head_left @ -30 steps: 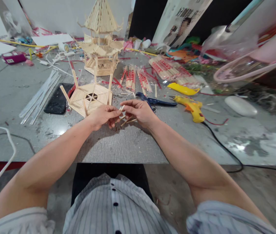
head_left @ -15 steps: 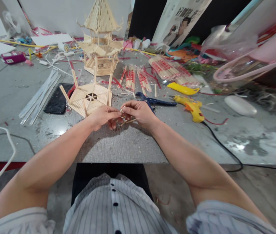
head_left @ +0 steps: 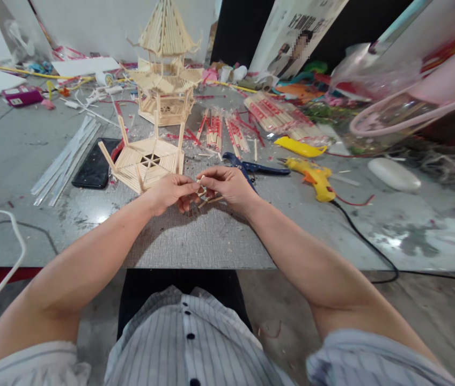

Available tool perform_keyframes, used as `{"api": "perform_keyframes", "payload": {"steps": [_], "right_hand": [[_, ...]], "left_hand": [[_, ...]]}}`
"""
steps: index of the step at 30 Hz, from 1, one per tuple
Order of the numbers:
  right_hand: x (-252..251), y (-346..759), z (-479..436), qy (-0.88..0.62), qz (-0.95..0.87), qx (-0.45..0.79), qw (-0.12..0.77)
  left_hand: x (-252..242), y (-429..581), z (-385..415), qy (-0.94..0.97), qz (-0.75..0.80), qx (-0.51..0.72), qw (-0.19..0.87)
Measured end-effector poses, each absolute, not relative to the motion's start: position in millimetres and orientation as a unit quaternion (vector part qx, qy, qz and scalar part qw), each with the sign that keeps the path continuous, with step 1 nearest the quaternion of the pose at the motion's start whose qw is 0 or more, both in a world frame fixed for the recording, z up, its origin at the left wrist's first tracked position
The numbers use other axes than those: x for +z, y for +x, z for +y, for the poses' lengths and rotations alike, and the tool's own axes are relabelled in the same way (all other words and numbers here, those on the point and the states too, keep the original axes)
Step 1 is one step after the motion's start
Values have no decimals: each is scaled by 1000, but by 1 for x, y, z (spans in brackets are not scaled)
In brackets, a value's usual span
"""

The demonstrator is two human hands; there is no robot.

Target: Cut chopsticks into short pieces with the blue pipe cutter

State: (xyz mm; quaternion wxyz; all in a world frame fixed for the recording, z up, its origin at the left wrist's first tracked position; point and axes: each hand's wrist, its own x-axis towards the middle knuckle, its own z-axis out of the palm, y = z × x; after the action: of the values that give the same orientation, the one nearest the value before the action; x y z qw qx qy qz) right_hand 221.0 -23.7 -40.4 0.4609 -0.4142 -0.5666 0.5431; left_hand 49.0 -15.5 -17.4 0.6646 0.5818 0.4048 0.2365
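My left hand (head_left: 172,194) and my right hand (head_left: 227,186) meet above the table, fingertips close together. Both are closed in a pinch on short wooden sticks (head_left: 202,192), partly covered by the fingers. Another stick piece (head_left: 210,201) shows just under my right fingers; whether it is held or lies on the table I cannot tell. Right behind my left hand stands a hexagonal stick base (head_left: 131,163) with upright posts at its corners. Blue-handled cutters (head_left: 265,169) lie just beyond my right hand.
A stick pagoda model (head_left: 167,80) stands at the back. A yellow glue gun (head_left: 314,179) with a black cord, a yellow utility knife (head_left: 300,146) and bundled chopsticks (head_left: 279,115) lie to the right. A black phone (head_left: 94,166) and clear glue sticks (head_left: 66,161) are at left.
My right hand has shifted very slightly, its fingertips moving a little left over the small sticks. Otherwise the hands and objects look the same.
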Motion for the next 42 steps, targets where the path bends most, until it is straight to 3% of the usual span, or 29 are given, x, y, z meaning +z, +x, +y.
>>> {"api": "perform_keyframes", "payload": {"steps": [6, 11, 14, 17, 23, 25, 31, 36, 42], "right_hand": [[-36, 226, -22, -453, -602, 474, 456], [-24, 252, -15, -548, -692, 166, 439], [-16, 266, -12, -609, -691, 53, 386], [-8, 279, -12, -672, -689, 2, 272], [-10, 318, -12, -714, -697, -2, 66], [-13, 321, -13, -720, -691, 11, 65], [-4, 286, -10, -651, -730, -14, 208], [10, 257, 13, -615, -776, -17, 135], [12, 235, 40, -601, -797, -42, 33]], "left_hand": [[-20, 52, -14, 615, 421, 256, 616], [-24, 52, -13, 627, 444, 294, 569], [-26, 51, -12, 632, 447, 303, 555], [-26, 50, -12, 641, 449, 302, 544], [-24, 51, -14, 647, 469, 282, 531], [-24, 51, -14, 657, 475, 275, 517], [-28, 50, -10, 715, 496, 238, 431], [-29, 48, -9, 734, 500, 221, 403], [-24, 50, -11, 679, 497, 237, 486]]}}
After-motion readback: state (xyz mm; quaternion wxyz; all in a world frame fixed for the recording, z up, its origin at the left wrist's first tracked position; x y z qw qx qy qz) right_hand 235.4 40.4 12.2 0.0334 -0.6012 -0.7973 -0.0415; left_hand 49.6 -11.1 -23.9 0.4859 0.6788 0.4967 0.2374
